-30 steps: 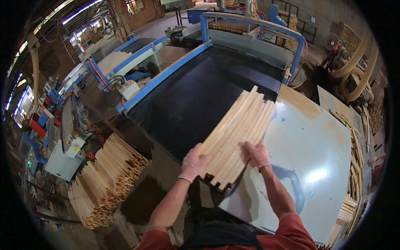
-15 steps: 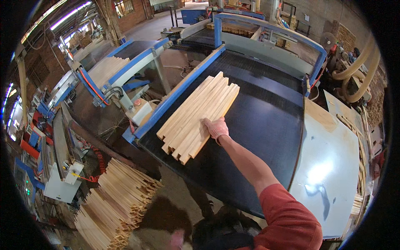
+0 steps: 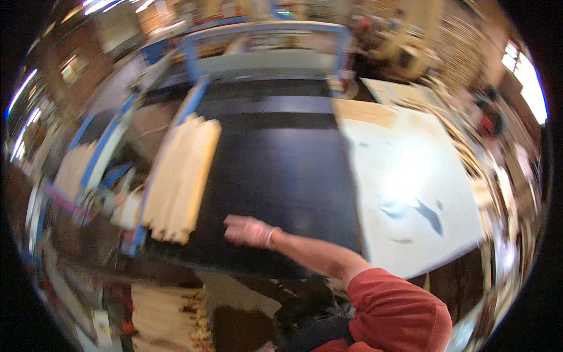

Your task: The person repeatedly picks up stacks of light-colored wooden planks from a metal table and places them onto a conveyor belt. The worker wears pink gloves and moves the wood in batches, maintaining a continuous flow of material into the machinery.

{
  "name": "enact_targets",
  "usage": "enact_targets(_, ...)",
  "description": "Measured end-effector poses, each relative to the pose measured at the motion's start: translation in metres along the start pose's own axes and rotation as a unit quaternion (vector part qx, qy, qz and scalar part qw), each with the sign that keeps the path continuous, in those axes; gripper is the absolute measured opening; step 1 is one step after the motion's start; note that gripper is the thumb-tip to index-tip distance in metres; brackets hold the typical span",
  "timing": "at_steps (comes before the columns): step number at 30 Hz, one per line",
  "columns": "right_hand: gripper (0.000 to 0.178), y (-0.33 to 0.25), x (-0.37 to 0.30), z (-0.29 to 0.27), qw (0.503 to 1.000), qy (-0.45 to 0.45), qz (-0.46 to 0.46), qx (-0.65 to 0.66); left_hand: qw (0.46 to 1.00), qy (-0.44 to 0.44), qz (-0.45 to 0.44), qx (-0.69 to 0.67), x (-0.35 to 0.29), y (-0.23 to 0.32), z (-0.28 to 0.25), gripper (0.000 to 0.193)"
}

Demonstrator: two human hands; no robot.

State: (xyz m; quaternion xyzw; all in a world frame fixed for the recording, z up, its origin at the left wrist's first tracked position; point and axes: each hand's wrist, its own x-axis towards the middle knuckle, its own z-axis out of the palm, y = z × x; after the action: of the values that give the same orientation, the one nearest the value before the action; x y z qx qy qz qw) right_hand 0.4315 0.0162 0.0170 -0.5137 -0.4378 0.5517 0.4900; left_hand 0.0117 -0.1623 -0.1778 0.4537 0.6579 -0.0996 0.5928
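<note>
My right hand (image 3: 249, 230), in a pale pinkish work glove, is over the near part of a black conveyor belt (image 3: 281, 176). It is apart from the wood, and I see nothing held in it. Its fingers are smeared by motion. Left of it, a bundle of light wooden strips (image 3: 183, 179) lies side by side on the belt, along the blue-edged rail. A small pinkish bit at the lower edge seems to be my left hand (image 3: 267, 347); its fingers are hidden.
A blue frame (image 3: 267, 27) spans the belt's far end. To the right lies a shiny pale sheet (image 3: 410, 176). Stacked wooden strips (image 3: 167, 317) are at the lower left, and more strips (image 3: 76, 167) rest on another machine at the left.
My right hand has let go of the wooden strips and drawn back toward me. The view has swung right, so belt and strips appear farther left. The picture is now blurred.
</note>
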Motion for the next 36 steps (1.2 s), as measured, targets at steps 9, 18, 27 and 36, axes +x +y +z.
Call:
enact_targets(9,0.065,0.097,-0.454,0.032,0.986,-0.035,0.132,-0.101,0.969,-0.109,0.101,0.198,0.038,0.088,0.114,0.044)
enact_targets(18,0.032,0.289,-0.876,0.051,0.676,0.624,0.349,-0.175,0.844,-0.237,0.129,0.463,-0.039,0.082,0.389,0.044)
enact_targets(27,0.030,0.418,-0.973,0.166,0.518,0.748,0.402,0.101,0.768,-0.268,0.141,0.565,-0.069,0.077,0.624,0.045)
enact_targets(36,0.058,0.448,-1.038,0.172,0.489,0.649,0.494,0.307,0.756,-0.273,0.148,0.577,-0.101,0.057,0.876,0.048)
